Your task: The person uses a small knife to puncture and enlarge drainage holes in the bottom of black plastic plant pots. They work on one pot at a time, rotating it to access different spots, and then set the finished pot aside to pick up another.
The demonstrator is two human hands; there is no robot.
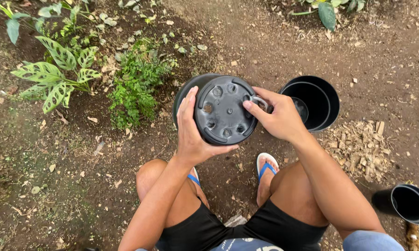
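— Fingers (191, 104) of the left hand (193, 135) curl round the rim of that black plastic pot (223, 111)?

— Yes, wrapped closed on it, held above the knees, its base facing up, dotted with round drain holes. The right hand (279, 118) pinches a small ring-like piece (258, 100) at the base's edge.

— And beside it?

— Nested black pots (314, 102) on the soil.

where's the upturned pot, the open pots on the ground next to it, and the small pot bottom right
upturned black pot (222, 114): head view, on its underside with drain holes
open black pots (328, 95): head view, on the outer rim, right side
small black pot (410, 203): head view, on its inner wall
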